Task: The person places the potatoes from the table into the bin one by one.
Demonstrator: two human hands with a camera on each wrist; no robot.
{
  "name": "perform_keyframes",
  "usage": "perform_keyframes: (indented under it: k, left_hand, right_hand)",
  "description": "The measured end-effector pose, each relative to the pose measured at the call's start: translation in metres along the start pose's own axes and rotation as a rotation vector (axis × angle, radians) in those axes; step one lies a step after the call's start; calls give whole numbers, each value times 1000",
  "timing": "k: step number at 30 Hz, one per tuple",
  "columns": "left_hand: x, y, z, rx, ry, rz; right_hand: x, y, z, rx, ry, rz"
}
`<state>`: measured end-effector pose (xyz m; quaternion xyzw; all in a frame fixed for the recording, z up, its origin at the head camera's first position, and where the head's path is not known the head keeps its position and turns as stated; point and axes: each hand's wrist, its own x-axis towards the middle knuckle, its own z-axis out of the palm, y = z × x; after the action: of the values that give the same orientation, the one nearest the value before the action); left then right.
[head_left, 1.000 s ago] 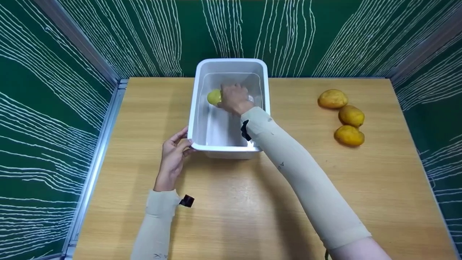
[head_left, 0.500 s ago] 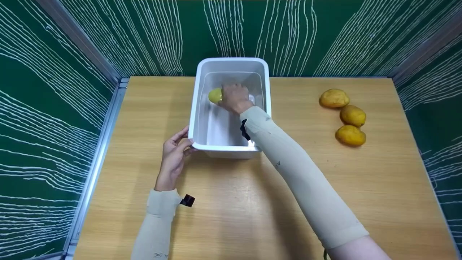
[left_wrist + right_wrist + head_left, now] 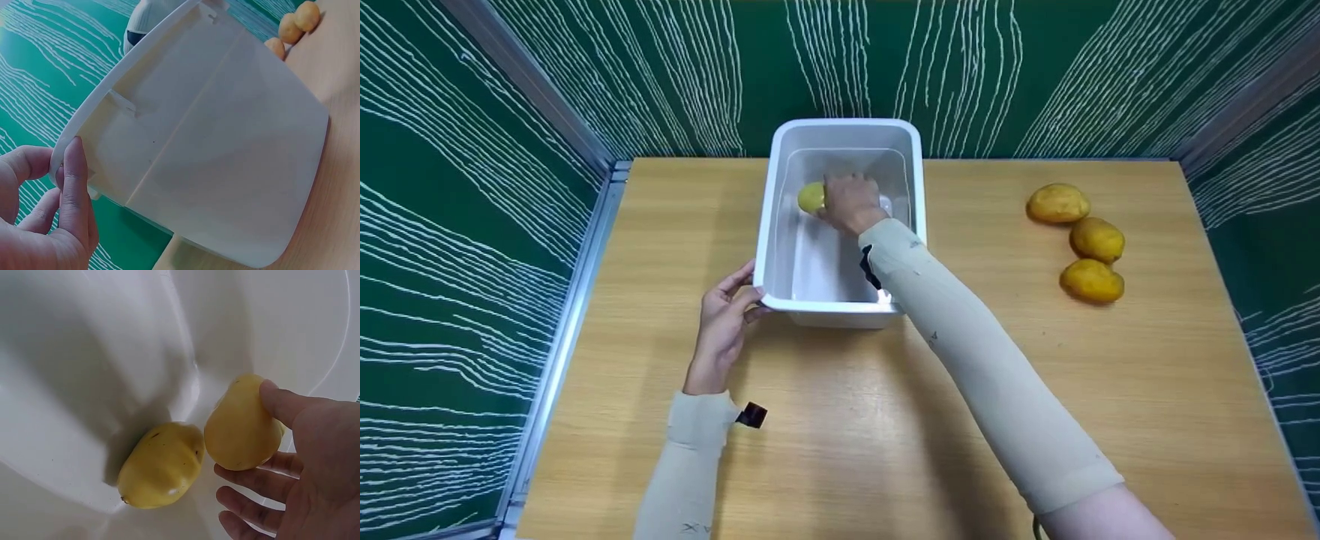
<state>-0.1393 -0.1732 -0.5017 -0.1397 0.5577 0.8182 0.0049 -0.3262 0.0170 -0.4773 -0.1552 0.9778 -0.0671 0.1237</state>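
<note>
- The right hand (image 3: 851, 202) reaches inside the bin (image 3: 776, 187), toward its far end; thumb and first fingers pinch the held mango (image 3: 242, 430), the remaining fingers slightly apart.
- The other mango (image 3: 160, 467) lies on the floor of the bin, just beside the held mango; whether they touch, I cannot tell.
- The left hand (image 3: 725, 319), at the bin's near left corner, pinches the rim between thumb and fingers.
- To the right of the bin, on the table (image 3: 840, 435), lie the far mango (image 3: 1057, 203), middle mango (image 3: 1097, 240) and near mango (image 3: 1092, 281), close together.
- Over the last second almost nothing has shifted: both grips remain, so the held mango's release seems not begun.
</note>
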Motion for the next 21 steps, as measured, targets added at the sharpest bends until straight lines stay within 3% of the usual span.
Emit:
perform_keyframes:
  k: [7,21]
  left_hand:
    - [0,1,1,-10,10,-3]
    - [0,-1,2,0,15,17]
  right_hand:
    - [3,0,1,-45,-22,6]
    - [-3,-2,2,-7,-94,9]
